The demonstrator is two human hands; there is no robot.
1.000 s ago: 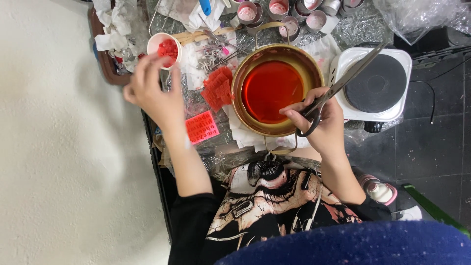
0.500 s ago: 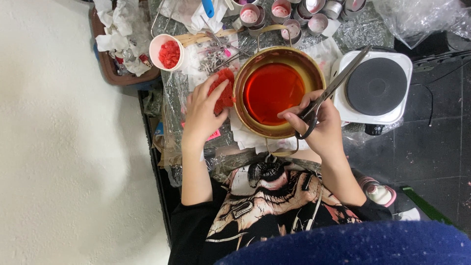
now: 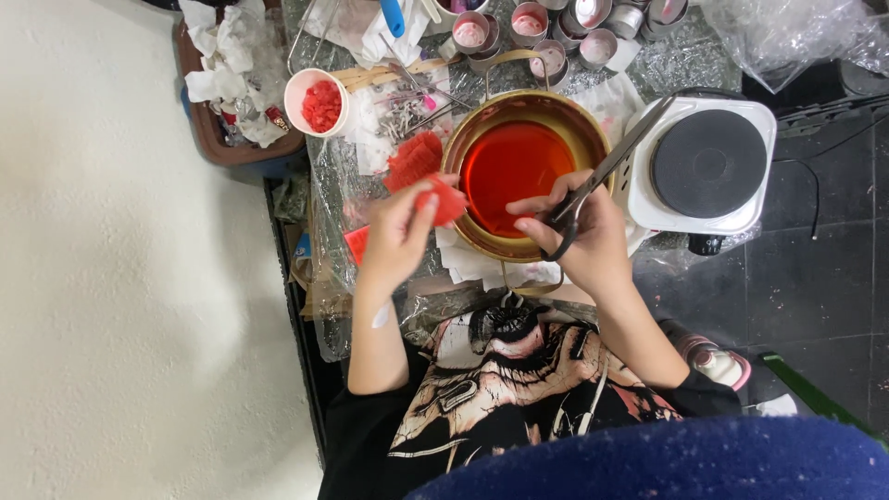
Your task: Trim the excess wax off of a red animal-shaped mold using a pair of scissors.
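Observation:
My left hand (image 3: 398,231) holds a flat red wax piece (image 3: 443,202) at the left rim of a brass pot (image 3: 583,130) filled with red liquid (image 3: 514,171). My right hand (image 3: 583,236) grips black-handled scissors (image 3: 602,176), whose long blades point up and right over the pot's rim toward the hot plate. Another ridged red wax block (image 3: 412,159) lies on the table just left of the pot. A white cup (image 3: 319,102) of small red wax bits stands farther left.
A white single-burner hot plate (image 3: 704,167) sits right of the pot. Several small tins (image 3: 546,28) line the table's far side. A brown tray (image 3: 231,139) with crumpled paper sits at the left. Clear plastic wrap (image 3: 787,37) lies at the top right.
My left hand came back from the white cup, picked up a red wax piece from the table and brought it to the pot's rim. The right hand with scissors stayed put.

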